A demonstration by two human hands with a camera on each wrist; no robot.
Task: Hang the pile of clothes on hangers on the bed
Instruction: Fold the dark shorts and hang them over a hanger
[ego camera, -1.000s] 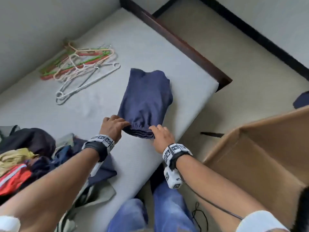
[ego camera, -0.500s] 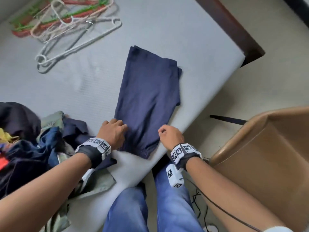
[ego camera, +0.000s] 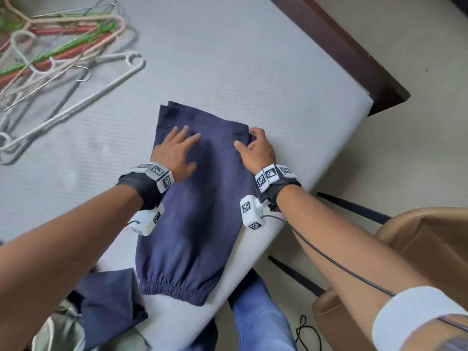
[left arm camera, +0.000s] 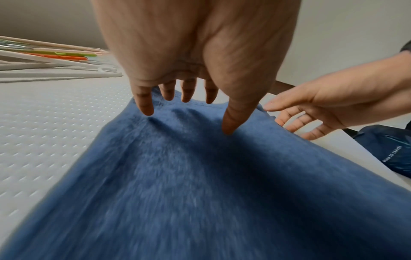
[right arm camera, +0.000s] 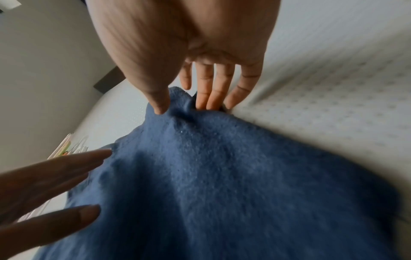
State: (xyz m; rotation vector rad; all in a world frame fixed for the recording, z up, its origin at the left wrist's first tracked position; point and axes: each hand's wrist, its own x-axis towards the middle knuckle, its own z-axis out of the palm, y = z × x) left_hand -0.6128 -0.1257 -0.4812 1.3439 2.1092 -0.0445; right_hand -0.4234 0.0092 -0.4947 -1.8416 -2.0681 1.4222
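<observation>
Well off to the left of our hands, the heap of hangers [ego camera: 58,59] lies on the bed [ego camera: 228,59], a tangle of white, pink, green, red and wire ones, apart from everything we are touching. Nearer in, at the lower left and beneath our left forearm, the edge of the clothes pile [ego camera: 106,300] shows, with a dark blue piece on top.

Our left hand [ego camera: 174,153] lies flat on the navy garment [ego camera: 200,224], fingers straight and spread, palm down, gripping nothing. In the left wrist view the fingertips [left arm camera: 145,105] rest on the cloth close to its far edge. The garment stretches back from that hand toward us, its gathered elastic band at the near end, close to the edge of the mattress.

Just right of that hand, across a strip of bare cloth, our right hand [ego camera: 258,150] sits at the garment's far right corner. Its fingers are bent down onto the edge, and in the right wrist view the thumb [right arm camera: 159,98] sits on top of the fabric while three fingertips [right arm camera: 208,98] are against a small raised fold. We cannot tell whether the fold is truly pinched or only pressed.

Further right, off the bed, are a dark wooden bed frame [ego camera: 354,59] and a tan chair [ego camera: 417,249].
</observation>
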